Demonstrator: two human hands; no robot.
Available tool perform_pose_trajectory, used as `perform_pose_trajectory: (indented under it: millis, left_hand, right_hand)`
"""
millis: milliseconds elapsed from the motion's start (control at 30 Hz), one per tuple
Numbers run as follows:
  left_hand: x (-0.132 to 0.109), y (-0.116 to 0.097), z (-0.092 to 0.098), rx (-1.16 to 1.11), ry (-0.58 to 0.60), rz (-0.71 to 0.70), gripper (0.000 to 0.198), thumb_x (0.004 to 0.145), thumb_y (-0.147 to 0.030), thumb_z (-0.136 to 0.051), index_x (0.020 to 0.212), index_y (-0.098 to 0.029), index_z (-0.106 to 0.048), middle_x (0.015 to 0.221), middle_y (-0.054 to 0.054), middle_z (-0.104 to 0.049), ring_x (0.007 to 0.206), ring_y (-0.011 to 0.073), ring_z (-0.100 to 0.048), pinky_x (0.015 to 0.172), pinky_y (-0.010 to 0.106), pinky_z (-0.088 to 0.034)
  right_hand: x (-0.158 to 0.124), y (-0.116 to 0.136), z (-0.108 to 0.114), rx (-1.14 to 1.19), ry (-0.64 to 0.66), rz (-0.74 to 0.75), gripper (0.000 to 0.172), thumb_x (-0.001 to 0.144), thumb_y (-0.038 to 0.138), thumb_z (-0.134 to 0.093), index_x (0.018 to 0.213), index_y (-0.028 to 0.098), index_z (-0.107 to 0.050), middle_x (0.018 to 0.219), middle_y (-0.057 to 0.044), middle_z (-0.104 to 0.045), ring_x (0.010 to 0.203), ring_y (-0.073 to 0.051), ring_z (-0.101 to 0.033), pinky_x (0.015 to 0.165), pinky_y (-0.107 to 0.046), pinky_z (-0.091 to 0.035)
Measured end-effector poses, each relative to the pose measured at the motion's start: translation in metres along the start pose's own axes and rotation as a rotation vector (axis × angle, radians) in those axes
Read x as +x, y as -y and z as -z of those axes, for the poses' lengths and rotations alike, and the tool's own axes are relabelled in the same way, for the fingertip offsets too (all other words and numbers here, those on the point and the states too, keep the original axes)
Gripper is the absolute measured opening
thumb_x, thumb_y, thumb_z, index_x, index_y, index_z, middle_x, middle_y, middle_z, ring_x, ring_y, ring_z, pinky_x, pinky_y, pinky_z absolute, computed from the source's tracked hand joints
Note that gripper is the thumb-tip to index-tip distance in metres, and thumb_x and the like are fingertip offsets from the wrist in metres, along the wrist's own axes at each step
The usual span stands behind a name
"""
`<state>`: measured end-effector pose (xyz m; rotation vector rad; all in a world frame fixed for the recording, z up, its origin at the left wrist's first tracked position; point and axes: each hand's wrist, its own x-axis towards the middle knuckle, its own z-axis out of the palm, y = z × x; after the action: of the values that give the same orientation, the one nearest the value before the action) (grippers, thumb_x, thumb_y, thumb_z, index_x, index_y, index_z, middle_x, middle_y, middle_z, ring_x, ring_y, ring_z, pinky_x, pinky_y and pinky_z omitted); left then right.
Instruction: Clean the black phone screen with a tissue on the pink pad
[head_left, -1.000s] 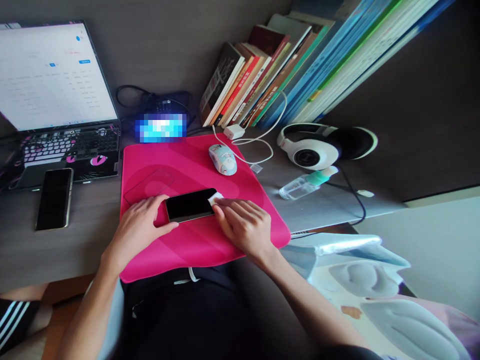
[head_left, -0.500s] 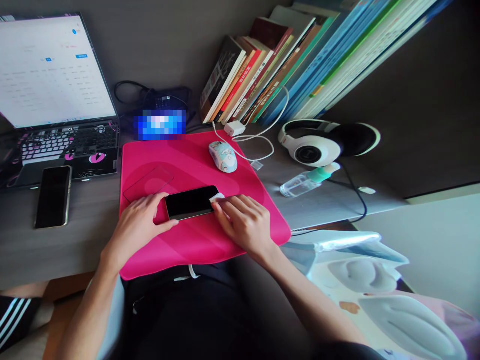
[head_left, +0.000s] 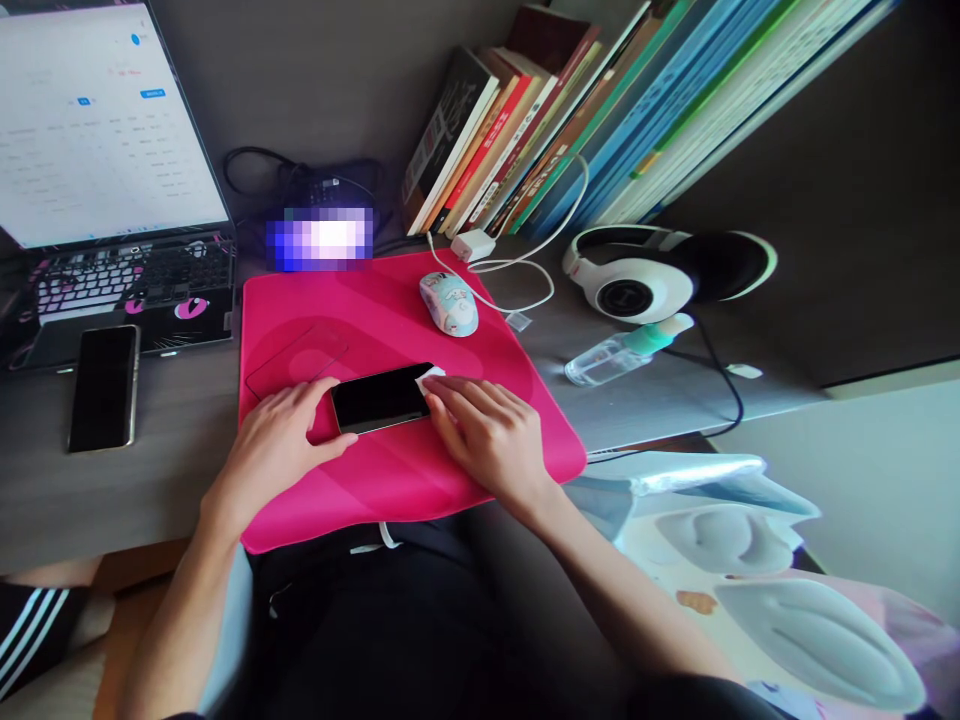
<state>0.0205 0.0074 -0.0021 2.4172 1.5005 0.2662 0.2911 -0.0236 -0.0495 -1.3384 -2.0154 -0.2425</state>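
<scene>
A smartphone (head_left: 379,398) with a dark screen lies face up on the pink desk mat (head_left: 390,300). My left hand (head_left: 289,435) braces its left end, thumb at the near corner and fingers at the far one. Pinched in my right hand (head_left: 491,435) is a small white wipe (head_left: 427,377), pressed on the screen's right end; the fingers hide part of it. Beyond my left hand, a thin clear rectangular sheet (head_left: 296,360) rests on the mat. A patterned mouse (head_left: 448,303) sits farther back on the mat.
Left stand a laptop (head_left: 112,140) and a second phone (head_left: 103,388). Books (head_left: 510,140) line the back. On the right are white headphones (head_left: 637,285), a spray bottle (head_left: 626,350) and a charger (head_left: 472,245) with a looped cable. Below the desk edge, a bag (head_left: 697,490) holds pale moulded pieces.
My right hand has slid the wipe slightly toward the far edge of the phone's right end. My left hand stays at the left end. The whole view has shifted a little.
</scene>
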Motion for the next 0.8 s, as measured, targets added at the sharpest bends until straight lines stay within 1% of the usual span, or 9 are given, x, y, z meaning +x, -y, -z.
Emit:
perform_pose_trajectory:
  millis: [67,167,300,400,500,600,733,800]
  left_hand:
    - [0.0003,0.0003,-0.0002,-0.002,-0.006,-0.005,0.064,0.095,-0.046,-0.075,0.151,-0.028,-0.050,0.148,0.007,-0.067,0.126,0.0303,-0.069,0.109,0.046,-0.053]
    - [0.0007,0.0000,0.0000,0.000,-0.004,0.003,0.065,0.095,-0.048,-0.075,0.152,-0.029,-0.049,0.148,0.007,-0.067,0.127,0.0304,-0.069,0.108,0.046,-0.054]
    - [0.0008,-0.0004,-0.0004,0.002,-0.003,0.011,0.066,0.095,-0.048,-0.075,0.152,-0.029,-0.049,0.149,0.006,-0.067,0.127,0.0303,-0.069,0.108,0.045,-0.053]
    - [0.0005,0.0006,-0.0016,0.008,-0.007,0.006,0.065,0.096,-0.049,-0.075,0.151,-0.029,-0.049,0.149,0.006,-0.067,0.128,0.0302,-0.068,0.108,0.045,-0.053]
    - [0.0002,0.0016,-0.0026,0.020,-0.012,-0.005,0.065,0.096,-0.051,-0.074,0.151,-0.029,-0.048,0.147,0.006,-0.068,0.125,0.0299,-0.070,0.106,0.044,-0.053]
    - [0.0006,0.0010,-0.0029,0.034,-0.019,-0.010,0.065,0.096,-0.051,-0.074,0.151,-0.028,-0.049,0.144,0.006,-0.070,0.123,0.0299,-0.071,0.105,0.044,-0.054]
    - [0.0014,-0.0019,-0.0028,0.059,-0.034,0.008,0.064,0.095,-0.052,-0.075,0.148,-0.025,-0.052,0.135,0.008,-0.074,0.119,0.0311,-0.072,0.104,0.045,-0.055]
    - [0.0015,-0.0030,-0.0030,0.058,-0.042,0.005,0.063,0.095,-0.051,-0.075,0.148,-0.025,-0.052,0.137,0.008,-0.073,0.121,0.0312,-0.072,0.105,0.045,-0.054]
  right_hand:
    - [-0.0003,-0.0008,-0.0020,0.021,0.015,-0.007,0.026,0.108,0.025,-0.058,0.125,0.021,-0.077,0.121,-0.008,-0.082,0.109,-0.025,-0.079,0.089,-0.038,-0.063]
    - [0.0004,-0.0021,-0.0047,0.043,0.070,-0.012,0.033,0.109,0.027,-0.056,0.137,0.020,-0.072,0.137,-0.011,-0.075,0.125,-0.029,-0.074,0.100,-0.044,-0.063]
    - [0.0025,-0.0038,-0.0063,0.055,0.148,-0.011,0.042,0.110,0.031,-0.054,0.148,0.016,-0.063,0.149,-0.014,-0.066,0.137,-0.031,-0.065,0.111,-0.049,-0.059]
    - [0.0037,-0.0048,-0.0066,0.092,0.181,-0.021,0.047,0.110,0.033,-0.054,0.154,0.017,-0.057,0.154,-0.015,-0.061,0.144,-0.031,-0.059,0.118,-0.050,-0.054]
    - [0.0042,-0.0053,-0.0067,0.117,0.195,-0.032,0.049,0.110,0.033,-0.053,0.156,0.017,-0.055,0.157,-0.015,-0.058,0.147,-0.031,-0.055,0.122,-0.051,-0.051]
    - [0.0045,-0.0054,-0.0065,0.117,0.197,-0.035,0.048,0.110,0.034,-0.053,0.154,0.015,-0.057,0.156,-0.015,-0.059,0.147,-0.031,-0.056,0.124,-0.049,-0.049]
    - [0.0044,-0.0052,-0.0062,0.097,0.165,-0.032,0.044,0.109,0.031,-0.055,0.150,0.016,-0.062,0.151,-0.014,-0.064,0.142,-0.031,-0.061,0.122,-0.049,-0.052]
    - [0.0039,-0.0050,-0.0064,0.080,0.134,-0.025,0.041,0.109,0.029,-0.057,0.147,0.018,-0.065,0.147,-0.012,-0.068,0.138,-0.030,-0.065,0.119,-0.048,-0.055]
